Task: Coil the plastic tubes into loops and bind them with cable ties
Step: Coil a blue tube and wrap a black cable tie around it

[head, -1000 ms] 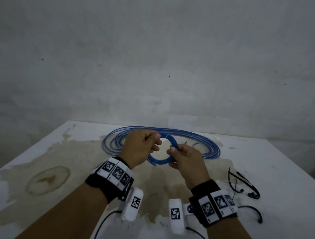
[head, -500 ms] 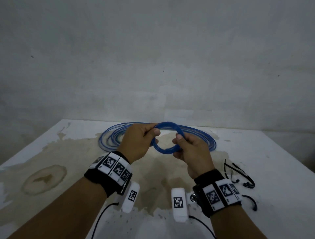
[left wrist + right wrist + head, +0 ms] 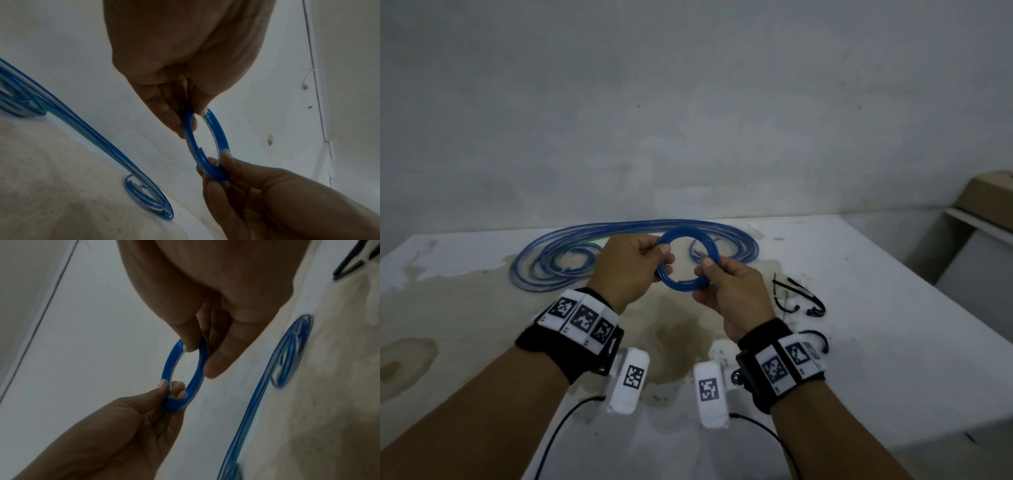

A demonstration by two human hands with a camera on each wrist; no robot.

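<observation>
A small coil of blue plastic tube (image 3: 690,236) is held upright above the white table (image 3: 893,325), wound in several turns. My left hand (image 3: 631,270) pinches its left side between thumb and fingers; my right hand (image 3: 729,291) pinches its right side. The left wrist view shows the coil (image 3: 221,129) between both hands, and so does the right wrist view, where the coil (image 3: 170,360) appears edge-on. Behind the hands, more blue tubes (image 3: 571,253) lie in wide loose loops. Black cable ties (image 3: 799,294) lie to the right of my right hand.
The tabletop carries large brown stains (image 3: 678,329). A grey wall (image 3: 688,120) rises just behind the table. A cardboard box (image 3: 986,198) sits on a lower ledge at the far right. Loose tube ends (image 3: 148,201) curl on the table below the hands.
Both hands have lifted the coil a little and turned it more face-on to the head camera. The view has swung, so the box at the right now shows.
</observation>
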